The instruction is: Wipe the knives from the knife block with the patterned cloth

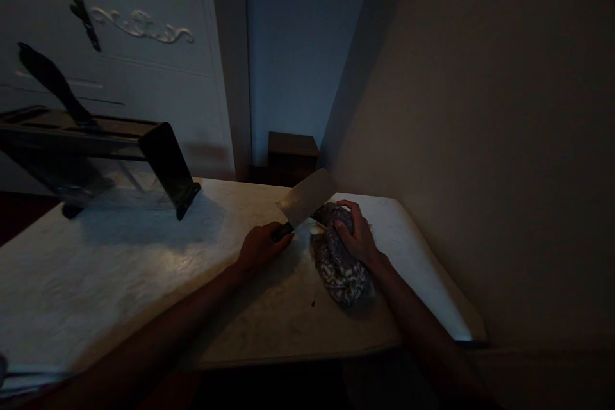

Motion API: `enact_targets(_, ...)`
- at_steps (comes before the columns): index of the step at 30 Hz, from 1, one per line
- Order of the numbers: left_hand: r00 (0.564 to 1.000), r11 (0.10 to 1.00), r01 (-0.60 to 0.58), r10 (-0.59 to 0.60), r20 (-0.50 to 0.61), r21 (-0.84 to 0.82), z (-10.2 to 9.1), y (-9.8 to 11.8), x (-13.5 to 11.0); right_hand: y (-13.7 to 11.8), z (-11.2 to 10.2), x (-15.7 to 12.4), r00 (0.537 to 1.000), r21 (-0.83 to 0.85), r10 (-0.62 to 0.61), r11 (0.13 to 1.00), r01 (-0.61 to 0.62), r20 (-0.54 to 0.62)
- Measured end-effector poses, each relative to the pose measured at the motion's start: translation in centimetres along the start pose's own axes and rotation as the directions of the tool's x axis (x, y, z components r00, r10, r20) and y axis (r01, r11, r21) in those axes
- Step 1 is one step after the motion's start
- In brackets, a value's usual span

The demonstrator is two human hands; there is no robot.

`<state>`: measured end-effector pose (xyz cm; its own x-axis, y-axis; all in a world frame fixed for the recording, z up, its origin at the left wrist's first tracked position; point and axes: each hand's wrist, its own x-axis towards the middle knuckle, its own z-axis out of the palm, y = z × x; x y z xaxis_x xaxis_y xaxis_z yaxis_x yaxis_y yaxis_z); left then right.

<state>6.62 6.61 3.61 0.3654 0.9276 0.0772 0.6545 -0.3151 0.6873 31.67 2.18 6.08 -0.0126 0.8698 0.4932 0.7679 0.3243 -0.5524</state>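
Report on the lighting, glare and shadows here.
Head view: dim overall, the wall dull, the space below the table almost black. Head view: soft glare on the table, left of the left hand. Head view: the knife holder shades the table beneath it; fine detail on the bag is hard to make out.

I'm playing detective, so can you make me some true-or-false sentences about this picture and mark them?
1. The left grip holds the cleaver. True.
2. A black handle sticks up from the slotted stand. True.
3. The right grip touches the stand. False: it is on the dark bundle.
4. The bundle lies on the floor. False: it lies on the pale tabletop.
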Motion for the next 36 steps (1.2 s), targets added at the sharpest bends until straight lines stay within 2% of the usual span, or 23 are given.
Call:
enact_targets(2,1.0,0.999,-0.009,0.009,0.007,-0.04,0.2,0.0,0.1,-0.7,1.2,-0.3,0.984,-0.034,-0.172,0.984,0.174,0.039)
enact_targets(6,0.995,0.972,-0.064,0.078,0.054,-0.227,0.8,0.2,-0.2,-1.6,2.7,-0.4,0.879,-0.138,-0.458,0.87,0.474,0.134)
enact_targets(9,0.986,0.931,-0.112,0.148,0.08,-0.348,1.2,0.5,-0.7,-1.9,2.7,-0.1,0.795,-0.2,-0.581,0.769,0.607,0.176)
enact_targets(12,0.984,0.925,-0.114,0.155,0.087,-0.364,1.2,1.0,-1.2,-1.9,2.3,0.0,0.762,-0.235,-0.623,0.725,0.647,0.178)
enact_targets(15,0.986,0.931,-0.111,0.147,0.08,-0.347,1.0,1.2,-1.4,-1.7,1.9,0.1,0.794,-0.221,-0.59,0.763,0.608,0.149)
enact_targets(18,0.982,0.938,-0.136,0.17,0.082,-0.32,0.9,1.2,-1.3,-1.4,1.6,0.1,0.838,-0.177,-0.541,0.821,0.543,0.065)
enact_targets(24,0.975,0.959,-0.146,0.181,0.132,-0.244,0.6,1.1,-1.4,-0.2,0.7,0.3,0.931,-0.146,-0.364,0.921,0.36,-0.001)
enact_targets(28,0.968,0.958,-0.167,0.204,0.148,-0.232,0.6,1.0,-1.4,0.6,0.0,0.4,0.949,-0.157,-0.28,0.953,0.257,-0.145)
enact_targets(31,0.963,0.958,-0.179,0.218,0.159,-0.226,0.6,0.8,-1.3,1.1,-0.5,0.7,0.955,-0.146,-0.173,0.979,0.14,-0.241)
enact_targets(36,0.963,0.969,-0.177,0.207,0.173,-0.17,0.5,0.5,-1.2,1.4,-0.9,1.6,0.926,-0.102,0.007,0.994,-0.049,-0.377)
